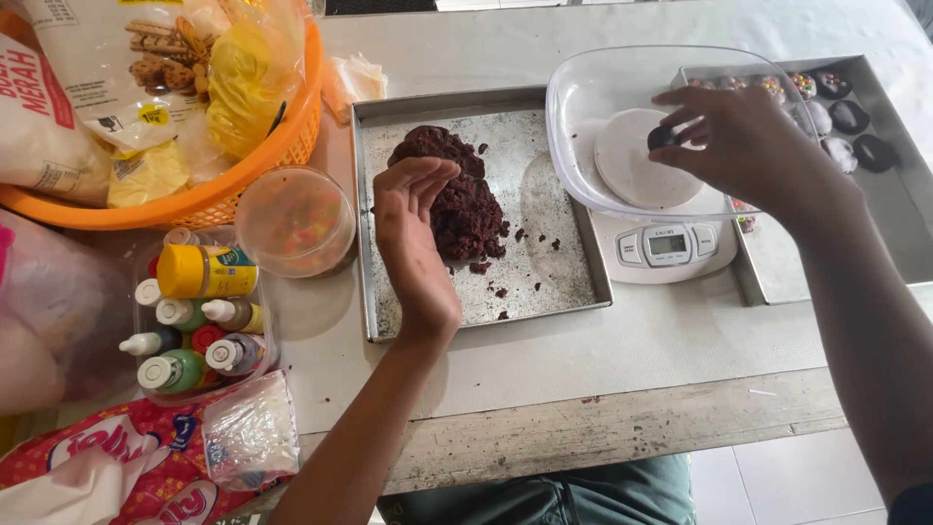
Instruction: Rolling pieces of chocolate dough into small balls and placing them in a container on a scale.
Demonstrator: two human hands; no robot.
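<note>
So the dark chocolate dough mound [455, 194] sits toward the back-left of a square metal baking tray [544, 282], with crumbs scattered over the bare metal in front of it. The left hand [413, 233] rests right against the front of that mound, fingers curled over and touching it, looks like it's pinching at the dough but I can't tell if it's got any yet.

The right hand [743, 146] is over to the right, reaching into a clear plastic bowl [593, 87] and holding a small dark dough ball [663, 137] between thumb and fingertips. That bowl sits on a white kitchen scale [669, 248], which is just beside the tray.

Further right there's a second metal tray [894, 233] with a few finished balls, some dark, some white, some with coloured sprinkles.

Left of the main tray: a round lidded tub of coloured sprinkles [294, 219], a clear box of small colouring bottles [199, 326], and an orange basket [219, 190] stuffed with bagged ingredients. Everything's on a table with a pale cloth [622, 350] over worn wood at the near edge, tiled floor showing below.
</note>
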